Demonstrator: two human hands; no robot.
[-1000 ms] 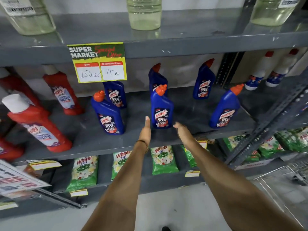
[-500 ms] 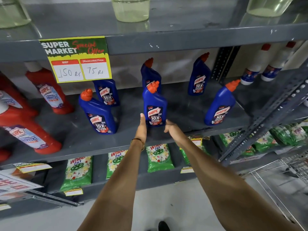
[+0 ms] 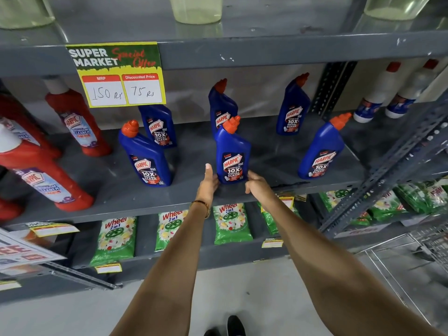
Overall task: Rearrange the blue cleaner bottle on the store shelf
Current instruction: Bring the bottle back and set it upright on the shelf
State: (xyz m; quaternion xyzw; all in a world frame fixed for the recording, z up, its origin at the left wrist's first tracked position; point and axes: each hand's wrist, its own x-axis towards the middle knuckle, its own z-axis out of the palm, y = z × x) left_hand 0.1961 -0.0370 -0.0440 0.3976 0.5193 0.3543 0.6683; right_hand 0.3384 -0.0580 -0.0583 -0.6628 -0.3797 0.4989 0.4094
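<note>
A blue cleaner bottle (image 3: 232, 151) with an orange cap stands upright near the front of the grey middle shelf (image 3: 278, 187). My left hand (image 3: 210, 181) presses against the bottle's lower left side, thumb pointing up. My right hand (image 3: 257, 184) clasps its lower right side. The bottle's base sits between the two hands, and it still rests on the shelf. Several more blue bottles stand around it: one at the front left (image 3: 145, 156), one at the front right (image 3: 323, 149), and one directly behind (image 3: 221, 105).
Red bathroom cleaner bottles (image 3: 77, 120) fill the left of the shelf, and white bottles (image 3: 378, 93) stand at the far right. A price sign (image 3: 116, 73) hangs from the shelf above. Green detergent packs (image 3: 116, 238) lie below. A slanted metal upright (image 3: 388, 170) runs along the right.
Both hands have moved forward from just short of the bottle and closed onto its base. The camera has shifted closer to the shelf.
</note>
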